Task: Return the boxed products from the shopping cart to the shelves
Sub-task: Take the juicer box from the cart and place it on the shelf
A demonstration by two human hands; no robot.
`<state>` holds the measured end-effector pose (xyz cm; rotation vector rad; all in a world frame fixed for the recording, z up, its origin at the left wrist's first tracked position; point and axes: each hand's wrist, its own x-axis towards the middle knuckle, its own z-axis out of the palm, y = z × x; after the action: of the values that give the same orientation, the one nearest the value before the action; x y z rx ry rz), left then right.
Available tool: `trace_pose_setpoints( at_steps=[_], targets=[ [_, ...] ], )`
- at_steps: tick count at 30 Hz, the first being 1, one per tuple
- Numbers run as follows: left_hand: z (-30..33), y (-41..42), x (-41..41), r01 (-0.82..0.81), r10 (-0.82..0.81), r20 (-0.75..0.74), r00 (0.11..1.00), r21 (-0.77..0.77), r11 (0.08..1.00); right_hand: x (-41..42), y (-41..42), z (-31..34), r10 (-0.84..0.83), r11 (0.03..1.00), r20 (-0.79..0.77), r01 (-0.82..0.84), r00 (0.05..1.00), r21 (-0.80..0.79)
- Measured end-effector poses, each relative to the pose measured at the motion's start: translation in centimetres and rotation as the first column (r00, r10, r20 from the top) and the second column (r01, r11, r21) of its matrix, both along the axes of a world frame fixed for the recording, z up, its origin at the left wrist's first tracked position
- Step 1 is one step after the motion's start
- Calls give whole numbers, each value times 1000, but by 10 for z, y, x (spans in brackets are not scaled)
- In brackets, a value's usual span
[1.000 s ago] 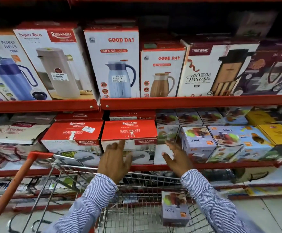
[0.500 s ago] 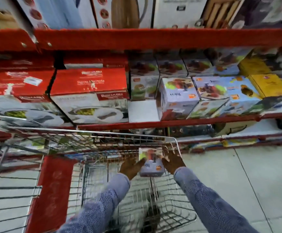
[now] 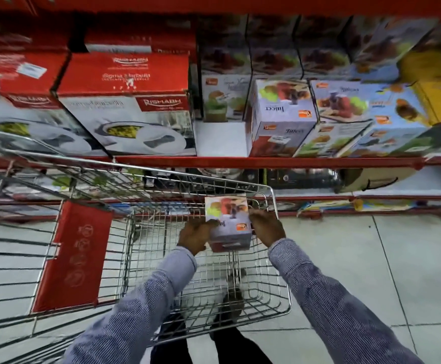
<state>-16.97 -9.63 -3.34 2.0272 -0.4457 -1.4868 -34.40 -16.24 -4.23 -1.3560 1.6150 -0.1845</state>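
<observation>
A small lilac juicer box [image 3: 228,222] with fruit pictures sits between my two hands over the wire shopping cart [image 3: 279,264]. My left hand [image 3: 195,236] presses its left side and my right hand [image 3: 265,228] grips its right side. The box is held above the cart's floor, near the cart's far wall. On the red shelf [image 3: 266,162] straight ahead stand matching juicer boxes [image 3: 282,119], with a bare white gap [image 3: 220,139] to their left.
Large red and white casserole boxes [image 3: 127,106] fill the shelf's left part. Blue juicer boxes [image 3: 366,119] lie to the right. The cart's red child-seat flap [image 3: 72,258] is on the left. A lower shelf [image 3: 371,190] and tiled floor [image 3: 358,271] lie on the right.
My hands left the shelf, dropped into the cart and closed on the juicer box. My view tilted downward, and the box now sits higher in the cart.
</observation>
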Motion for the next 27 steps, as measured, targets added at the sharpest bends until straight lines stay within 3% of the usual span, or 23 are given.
trace_pose_setpoints(
  at_steps=[5,12,17,23,27],
  targets=[
    [58,10,21,68,-30,168,985,-225,972,1,-10,68,-71,982,119,90,990,-166],
    [158,11,25,167,80,443,893,-491,855,11,-22,160,-89,904,351,224,932,-364],
    [198,-11,33,245,90,513,854,-549,799,20,-38,195,-83,856,446,293,891,-426],
    [198,-39,37,291,82,526,846,-586,756,22,-62,202,-39,844,405,247,914,-476],
    [184,-57,37,265,119,543,831,-575,774,27,-76,192,-30,852,362,214,932,-479]
  ],
)
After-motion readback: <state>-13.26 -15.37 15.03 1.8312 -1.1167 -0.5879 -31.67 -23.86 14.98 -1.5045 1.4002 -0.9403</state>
